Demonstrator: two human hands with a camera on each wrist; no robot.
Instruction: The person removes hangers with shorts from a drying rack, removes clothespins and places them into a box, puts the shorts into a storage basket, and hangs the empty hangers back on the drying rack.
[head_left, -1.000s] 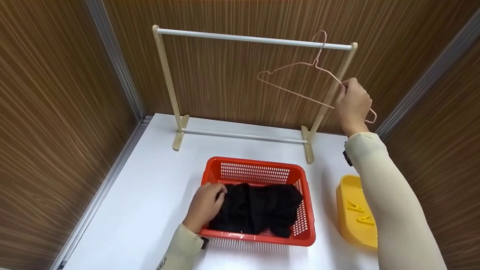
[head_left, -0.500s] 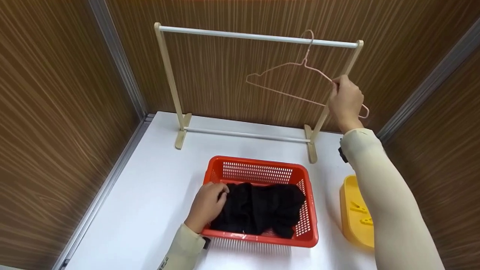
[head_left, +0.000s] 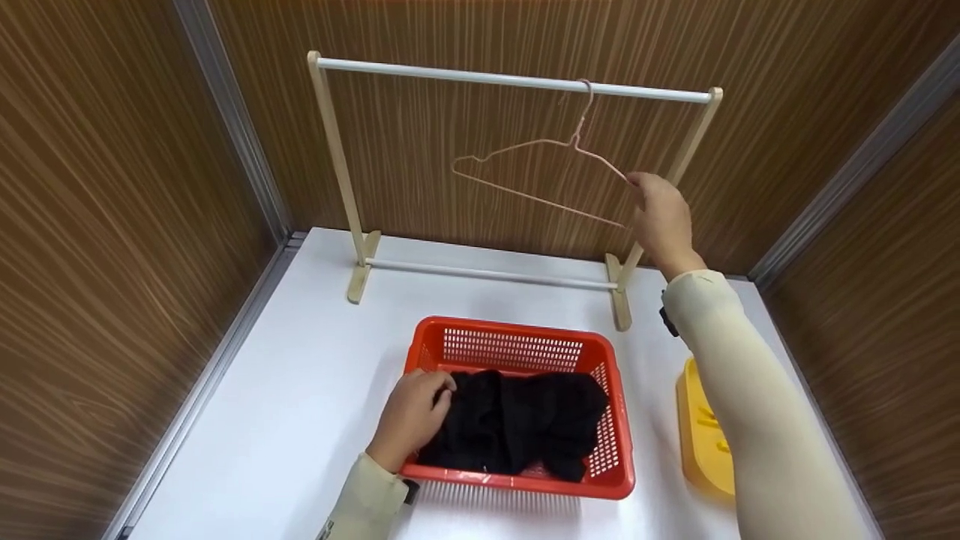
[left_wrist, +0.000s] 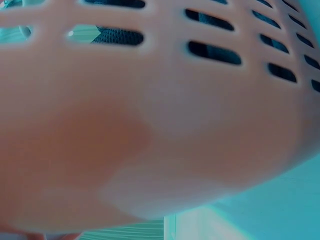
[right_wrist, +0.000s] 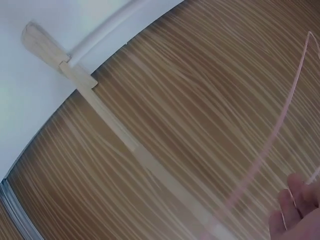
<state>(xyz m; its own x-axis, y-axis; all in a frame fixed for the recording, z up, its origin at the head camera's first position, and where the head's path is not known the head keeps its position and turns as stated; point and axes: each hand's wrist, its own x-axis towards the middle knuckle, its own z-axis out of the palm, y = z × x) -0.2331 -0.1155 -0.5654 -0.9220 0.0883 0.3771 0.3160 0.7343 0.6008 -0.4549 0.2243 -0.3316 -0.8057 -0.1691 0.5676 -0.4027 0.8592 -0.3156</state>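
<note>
High on the right of the head view, my right hand [head_left: 664, 221] pinches one shoulder of a pink wire hanger [head_left: 576, 141]. The hanger's hook loops over the white top rail [head_left: 450, 74] of a small wooden clothes rack. In the right wrist view, curled fingers [right_wrist: 295, 205] meet the pink wire. My left hand [head_left: 412, 412] rests over the left side of a red basket [head_left: 517, 327], fingers loosely bent beside a black garment [head_left: 525, 420] that lies inside. The basket's slotted wall [left_wrist: 165, 95] fills the left wrist view, so what the left fingertips touch is hidden.
A yellow tray [head_left: 688, 450] holding yellow clothes pegs [head_left: 707, 417] stands right of the basket, partly covered by my right sleeve. The rack's feet [head_left: 620, 304] stand on the white table behind the basket. Wood-grain panels enclose the back and sides.
My right hand has moved left and the hanger has shifted left along the top rail with it. The left hand, basket and garment have stayed in place.
</note>
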